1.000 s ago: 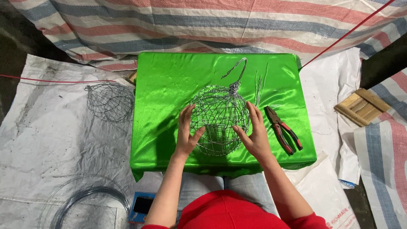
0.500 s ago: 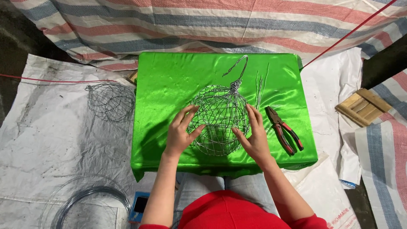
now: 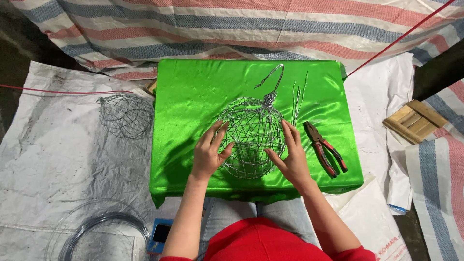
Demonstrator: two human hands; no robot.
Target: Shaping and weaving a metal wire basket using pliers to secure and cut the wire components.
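Observation:
A round wire cage with a hooked wire on top lies on the green satin cloth covering a low table. My left hand presses against the cage's left side with fingers spread. On the cage's right side rests my right hand, fingers also spread. Both hands cup the cage between them. Red-handled pliers lie on the cloth just right of my right hand. A few loose straight wires lie above the pliers.
A second wire cage sits on the white sheet left of the table. A coil of wire lies at lower left, a phone by my knee. A small wooden block lies at right. Striped tarpaulin hangs behind.
My left hand has shifted slightly left and up along the cage's side. The cage has turned a little between my hands. My right hand stays on the right side.

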